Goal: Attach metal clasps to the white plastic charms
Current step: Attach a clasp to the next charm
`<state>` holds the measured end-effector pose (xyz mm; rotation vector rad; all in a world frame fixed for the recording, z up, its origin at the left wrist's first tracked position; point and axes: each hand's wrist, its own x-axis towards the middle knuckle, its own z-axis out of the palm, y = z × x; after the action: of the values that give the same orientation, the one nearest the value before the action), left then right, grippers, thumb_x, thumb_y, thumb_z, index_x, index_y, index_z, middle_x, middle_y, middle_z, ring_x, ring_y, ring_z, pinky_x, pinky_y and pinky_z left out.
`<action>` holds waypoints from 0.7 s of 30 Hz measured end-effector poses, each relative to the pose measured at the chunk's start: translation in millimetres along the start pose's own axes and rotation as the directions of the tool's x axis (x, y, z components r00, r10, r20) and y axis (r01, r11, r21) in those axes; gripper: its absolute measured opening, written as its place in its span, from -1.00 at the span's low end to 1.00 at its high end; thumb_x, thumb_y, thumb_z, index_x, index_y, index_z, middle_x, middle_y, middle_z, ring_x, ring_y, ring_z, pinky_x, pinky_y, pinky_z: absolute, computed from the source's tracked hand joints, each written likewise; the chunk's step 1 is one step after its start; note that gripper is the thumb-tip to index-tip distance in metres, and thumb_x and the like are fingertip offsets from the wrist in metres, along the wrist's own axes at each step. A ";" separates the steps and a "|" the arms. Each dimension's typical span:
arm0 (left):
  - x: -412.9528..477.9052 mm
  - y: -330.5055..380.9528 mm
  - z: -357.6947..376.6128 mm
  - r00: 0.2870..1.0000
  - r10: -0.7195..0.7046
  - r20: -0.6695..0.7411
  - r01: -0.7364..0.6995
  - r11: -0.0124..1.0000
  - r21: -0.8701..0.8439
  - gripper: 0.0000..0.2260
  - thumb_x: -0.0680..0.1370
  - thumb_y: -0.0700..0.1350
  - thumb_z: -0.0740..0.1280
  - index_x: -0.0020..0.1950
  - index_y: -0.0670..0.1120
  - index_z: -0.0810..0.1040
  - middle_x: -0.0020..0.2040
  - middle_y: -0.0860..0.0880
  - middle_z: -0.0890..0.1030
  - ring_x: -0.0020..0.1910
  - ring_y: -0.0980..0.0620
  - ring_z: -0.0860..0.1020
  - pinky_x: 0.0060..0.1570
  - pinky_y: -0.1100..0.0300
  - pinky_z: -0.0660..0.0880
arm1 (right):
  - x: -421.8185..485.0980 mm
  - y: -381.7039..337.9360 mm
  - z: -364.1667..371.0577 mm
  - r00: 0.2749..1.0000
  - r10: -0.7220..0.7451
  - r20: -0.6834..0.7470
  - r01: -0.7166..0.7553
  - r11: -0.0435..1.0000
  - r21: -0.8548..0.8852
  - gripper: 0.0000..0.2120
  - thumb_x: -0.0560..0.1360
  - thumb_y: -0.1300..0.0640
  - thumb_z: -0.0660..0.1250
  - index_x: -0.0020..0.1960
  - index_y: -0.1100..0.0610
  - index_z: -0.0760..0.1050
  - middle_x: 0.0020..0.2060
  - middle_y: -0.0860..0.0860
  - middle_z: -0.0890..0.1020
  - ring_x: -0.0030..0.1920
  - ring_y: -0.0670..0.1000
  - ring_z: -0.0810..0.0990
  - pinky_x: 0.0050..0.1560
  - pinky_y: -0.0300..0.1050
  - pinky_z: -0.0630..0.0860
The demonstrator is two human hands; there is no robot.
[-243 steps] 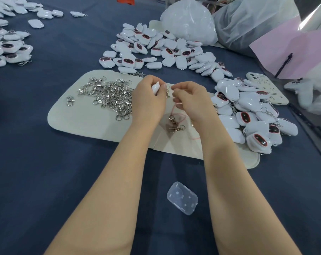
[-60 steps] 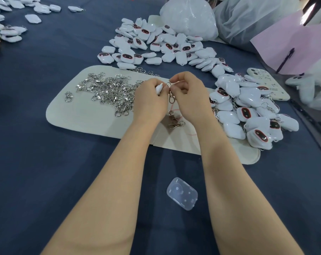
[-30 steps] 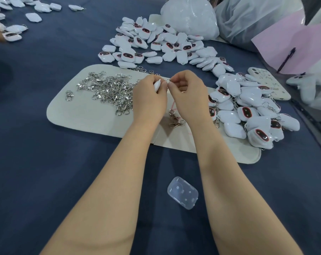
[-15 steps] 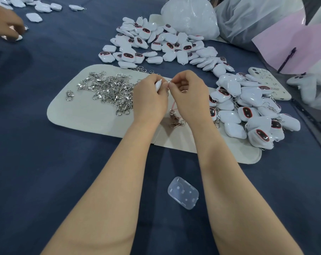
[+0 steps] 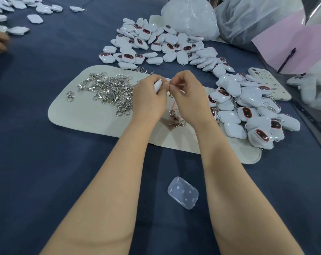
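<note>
Left hand (image 5: 148, 100) is gripping a white charm (image 5: 157, 86) above the mat (image 5: 82, 115), long axis tilting up toward the right hand (image 5: 189, 96). Right hand is pinching a clasp (image 5: 171, 93) by its ring, just right of the charm's top end, hook dangling down. Can't tell if it's hooked on.

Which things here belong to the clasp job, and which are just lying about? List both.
Job: left hand gripping a white charm; right hand pinching a clasp; loose clasp pile; charm heap; beige mat.
Lying about: clear plastic case; phone; pen; white bag.
</note>
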<state>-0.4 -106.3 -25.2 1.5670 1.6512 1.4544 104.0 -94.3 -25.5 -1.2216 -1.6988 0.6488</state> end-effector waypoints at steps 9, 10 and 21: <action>1.0 -0.8 -2.3 0.981 -0.160 0.109 0.179 0.965 -0.192 -0.86 0.52 -0.19 0.34 -0.23 -0.02 0.50 -0.27 -0.03 0.58 -0.30 0.03 0.55 -0.12 0.04 0.58 | -1.3 1.4 -0.8 0.999 0.008 -0.042 -0.009 1.000 -0.021 -0.89 0.53 0.30 0.25 -0.10 0.13 0.36 -0.30 -0.07 0.54 -0.27 -0.04 0.54 -0.21 -0.25 0.46; 0.8 -0.5 -2.5 0.973 -0.189 0.134 0.215 0.952 -0.219 -0.90 0.52 -0.15 0.36 -0.16 -0.03 0.47 -0.24 -0.03 0.58 -0.35 0.08 0.56 -0.20 0.09 0.61 | -0.8 2.0 -2.1 0.998 0.023 -0.053 -0.025 0.999 -0.027 -0.89 0.53 0.30 0.25 -0.10 0.13 0.36 -0.31 -0.05 0.55 -0.27 -0.03 0.54 -0.20 -0.24 0.46; -1.6 6.9 -8.0 0.902 -0.237 0.362 0.269 0.962 -0.039 -0.75 0.54 -0.12 0.29 0.19 -0.05 0.35 0.21 -0.19 0.41 -0.02 -0.09 0.50 0.16 0.00 0.49 | 1.2 6.9 -5.5 0.991 0.064 -0.121 -0.078 0.990 -0.116 -0.90 0.53 0.29 0.25 -0.09 0.12 0.37 -0.33 -0.13 0.51 -0.27 -0.12 0.51 -0.24 -0.39 0.38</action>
<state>-3.8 -112.1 -16.9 1.4054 1.4892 1.0255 111.8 -91.2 -28.2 -1.3842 -1.6220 0.5123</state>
